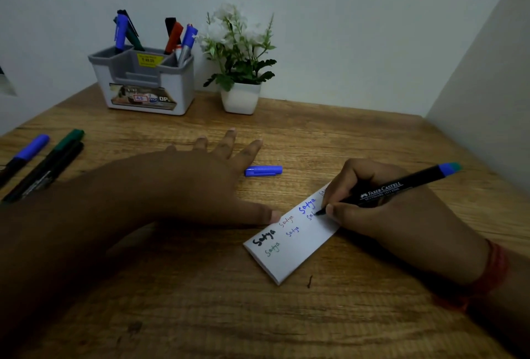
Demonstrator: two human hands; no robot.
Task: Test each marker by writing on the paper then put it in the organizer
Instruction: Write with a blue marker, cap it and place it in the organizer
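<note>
My right hand pinched the marker, fingers curled round the barrel, tip down on the paper mid-word. Left hand lay flat, fingers straight, thumb pressing the paper's near-left part. Paper sat right of the desk's centre, towards the front edge. The marker's long axis ran diagonally, tip pointing lower-left, blue end up towards the right edge. Loose cap lay just beyond my left fingers. Risks, I judged: paper skidding if the thumb lifted; cap rolling off; ink smearing under my palm. Organizer stood at the back-left edge, untested markers at the left edge.
</note>
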